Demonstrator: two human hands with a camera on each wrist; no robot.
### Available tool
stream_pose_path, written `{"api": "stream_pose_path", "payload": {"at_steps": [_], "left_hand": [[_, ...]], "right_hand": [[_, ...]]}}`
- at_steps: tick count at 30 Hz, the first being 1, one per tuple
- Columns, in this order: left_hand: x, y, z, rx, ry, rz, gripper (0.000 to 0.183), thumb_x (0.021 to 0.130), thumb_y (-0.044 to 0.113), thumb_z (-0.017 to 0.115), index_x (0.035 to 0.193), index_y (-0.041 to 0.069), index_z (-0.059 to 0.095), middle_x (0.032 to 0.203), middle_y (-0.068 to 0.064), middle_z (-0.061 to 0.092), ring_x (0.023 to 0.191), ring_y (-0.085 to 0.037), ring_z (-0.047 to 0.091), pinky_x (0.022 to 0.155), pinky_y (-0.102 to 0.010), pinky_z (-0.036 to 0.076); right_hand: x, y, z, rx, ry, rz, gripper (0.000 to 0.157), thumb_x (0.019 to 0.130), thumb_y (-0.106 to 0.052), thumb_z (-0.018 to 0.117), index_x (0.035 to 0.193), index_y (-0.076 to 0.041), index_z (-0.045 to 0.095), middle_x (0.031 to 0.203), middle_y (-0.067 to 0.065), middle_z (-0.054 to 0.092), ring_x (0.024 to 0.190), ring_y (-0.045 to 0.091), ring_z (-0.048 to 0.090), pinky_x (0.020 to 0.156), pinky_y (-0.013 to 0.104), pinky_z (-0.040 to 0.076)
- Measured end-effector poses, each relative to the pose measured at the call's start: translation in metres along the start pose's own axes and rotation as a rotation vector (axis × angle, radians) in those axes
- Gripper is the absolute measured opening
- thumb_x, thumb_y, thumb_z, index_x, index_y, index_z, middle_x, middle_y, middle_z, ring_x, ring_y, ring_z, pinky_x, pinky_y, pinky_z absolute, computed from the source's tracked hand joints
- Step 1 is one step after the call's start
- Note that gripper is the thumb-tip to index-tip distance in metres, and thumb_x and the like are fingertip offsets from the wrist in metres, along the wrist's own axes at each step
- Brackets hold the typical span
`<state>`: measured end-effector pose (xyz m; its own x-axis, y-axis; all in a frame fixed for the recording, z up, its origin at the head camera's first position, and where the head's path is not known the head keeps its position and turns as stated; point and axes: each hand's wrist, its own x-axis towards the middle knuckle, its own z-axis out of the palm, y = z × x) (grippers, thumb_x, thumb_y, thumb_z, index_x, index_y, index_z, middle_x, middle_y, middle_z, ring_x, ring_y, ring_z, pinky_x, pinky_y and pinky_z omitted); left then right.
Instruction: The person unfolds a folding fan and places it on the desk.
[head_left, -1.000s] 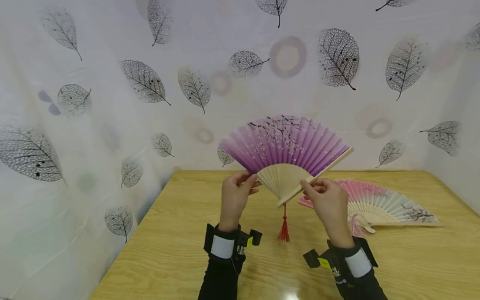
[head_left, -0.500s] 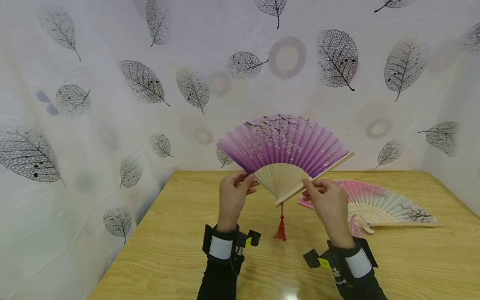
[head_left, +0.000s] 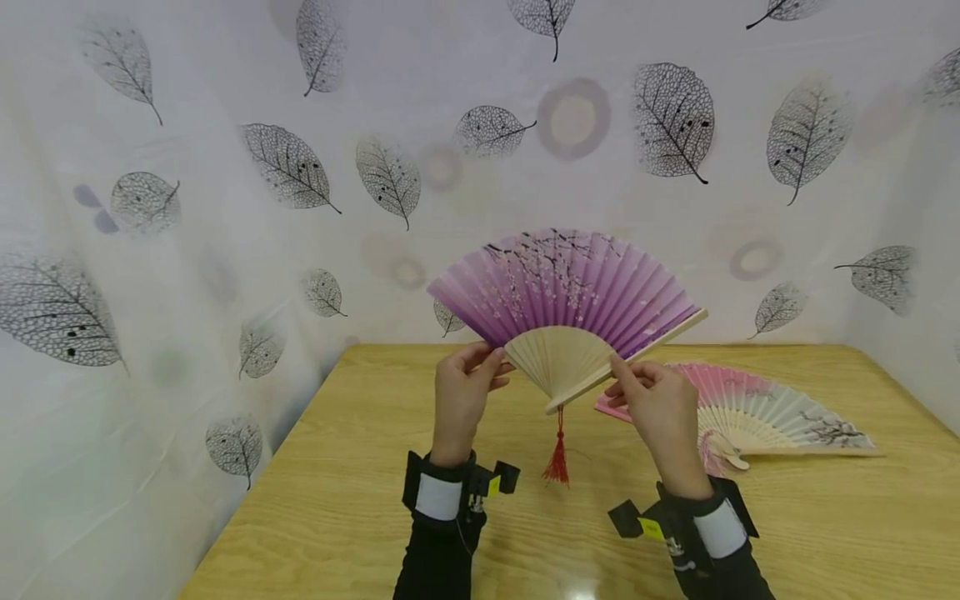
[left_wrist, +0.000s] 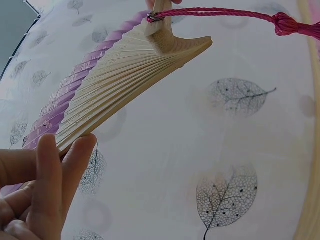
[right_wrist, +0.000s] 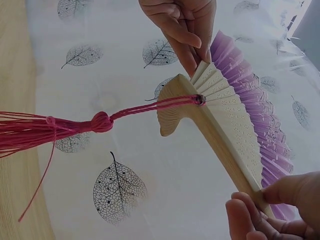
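Observation:
Spread wide above the table is a purple folding fan (head_left: 567, 283) with blossom branches and pale wooden ribs. My left hand (head_left: 462, 396) pinches its left edge rib, as the left wrist view also shows with the ribs (left_wrist: 117, 90) above the fingers. At the right side, my right hand (head_left: 660, 412) pinches the thick outer guard stick (right_wrist: 225, 150) between thumb and fingers. From the pivot hangs a red tassel (head_left: 557, 458), seen large in the right wrist view. The fan's lower tip points down and stays clear of the tabletop.
On the wooden table (head_left: 337, 500), a second folding fan (head_left: 772, 417), pink and pale grey with a pink tassel, lies spread behind and right of my right hand. A white curtain (head_left: 480, 208) with leaf prints hangs behind and to the left.
The purple fan has tilted slightly, its lower tip and tassel shifting a little left. My left hand has moved slightly left with it. Both hands keep their hold, and the pink fan lies as before.

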<state>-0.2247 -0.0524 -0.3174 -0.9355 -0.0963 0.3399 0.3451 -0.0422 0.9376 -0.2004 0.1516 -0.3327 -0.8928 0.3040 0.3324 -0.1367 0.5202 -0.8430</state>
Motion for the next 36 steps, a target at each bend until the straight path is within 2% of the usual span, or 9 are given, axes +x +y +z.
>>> {"api": "stream_pose_path", "payload": {"at_steps": [2, 6, 12, 22, 36], "left_hand": [[0.0002, 0.0002, -0.0005, -0.010, 0.001, -0.001, 0.025, 0.083, 0.014, 0.060, 0.100, -0.004, 0.063, 0.094, -0.022, 0.064, 0.082, -0.031, 0.063, 0.063, -0.024, 0.055], [0.0006, 0.0006, -0.0013, -0.018, 0.008, 0.003, 0.026, 0.083, 0.014, 0.060, 0.100, -0.005, 0.062, 0.095, -0.022, 0.064, 0.080, -0.027, 0.064, 0.063, -0.024, 0.055], [0.0015, 0.0016, -0.0020, -0.022, 0.012, 0.007, 0.026, 0.082, 0.014, 0.060, 0.099, -0.005, 0.062, 0.095, -0.023, 0.064, 0.077, -0.022, 0.064, 0.063, -0.023, 0.055], [0.0025, 0.0010, -0.0025, -0.029, 0.031, -0.003, 0.024, 0.082, 0.012, 0.060, 0.099, -0.006, 0.062, 0.094, -0.022, 0.064, 0.076, -0.022, 0.064, 0.062, -0.022, 0.055], [0.0011, 0.0011, -0.0004, -0.067, 0.047, 0.023, 0.027, 0.082, 0.014, 0.060, 0.099, -0.007, 0.061, 0.095, -0.023, 0.064, 0.076, -0.022, 0.064, 0.060, -0.021, 0.055]], "right_hand": [[0.0004, -0.0001, 0.0000, 0.000, 0.000, 0.000, 0.053, 0.082, -0.055, 0.048, 0.081, -0.006, 0.068, 0.066, 0.006, 0.068, 0.055, 0.013, 0.060, 0.040, 0.023, 0.038], [0.0012, 0.0001, 0.0001, -0.003, 0.007, -0.004, 0.051, 0.082, -0.054, 0.049, 0.079, -0.007, 0.069, 0.064, 0.006, 0.067, 0.052, 0.009, 0.058, 0.038, 0.023, 0.036], [0.0014, -0.0010, -0.0011, 0.000, 0.006, 0.002, 0.051, 0.082, -0.054, 0.050, 0.077, -0.007, 0.069, 0.063, 0.006, 0.067, 0.053, 0.013, 0.059, 0.035, 0.024, 0.031], [0.0025, -0.0008, -0.0019, -0.011, -0.007, 0.003, 0.053, 0.082, -0.055, 0.049, 0.079, -0.007, 0.070, 0.063, 0.005, 0.067, 0.052, 0.008, 0.058, 0.036, 0.025, 0.031], [0.0019, 0.0012, -0.0023, 0.035, 0.047, 0.018, 0.051, 0.081, -0.054, 0.051, 0.077, -0.007, 0.069, 0.063, 0.005, 0.067, 0.051, 0.009, 0.058, 0.034, 0.024, 0.028]]}}
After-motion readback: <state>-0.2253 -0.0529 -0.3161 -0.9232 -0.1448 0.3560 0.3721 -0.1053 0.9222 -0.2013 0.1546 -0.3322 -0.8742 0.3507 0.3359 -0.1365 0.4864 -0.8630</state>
